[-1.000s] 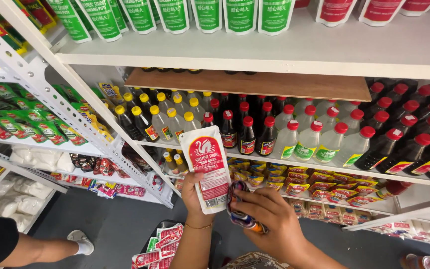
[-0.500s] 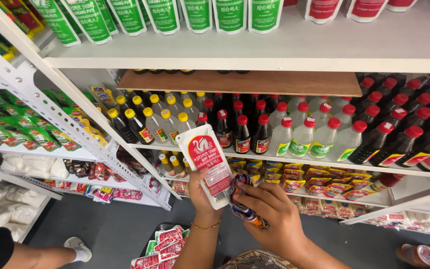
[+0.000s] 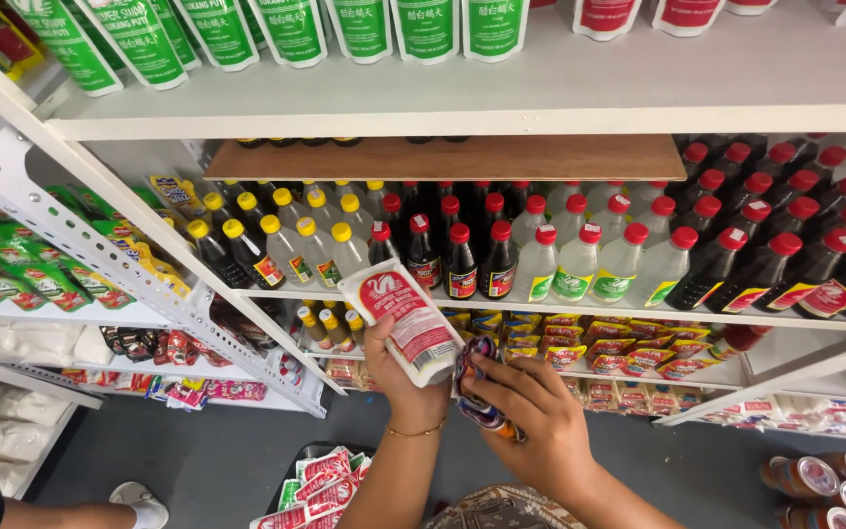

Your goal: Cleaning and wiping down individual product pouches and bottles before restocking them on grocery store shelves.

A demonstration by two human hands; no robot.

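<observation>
Fingers of both hands clamped on packets.
Left hand (image 3: pixel 399 377): red-and-white pouch (image 3: pixel 401 318). Right hand (image 3: pixel 531 421): multicoloured sachets (image 3: pixel 477 377), before the bottle shelf (image 3: pixel 560 306).

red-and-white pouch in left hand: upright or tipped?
Tipped. The pouch leans with its top toward upper left, its lower end gripped in the left hand.
</observation>
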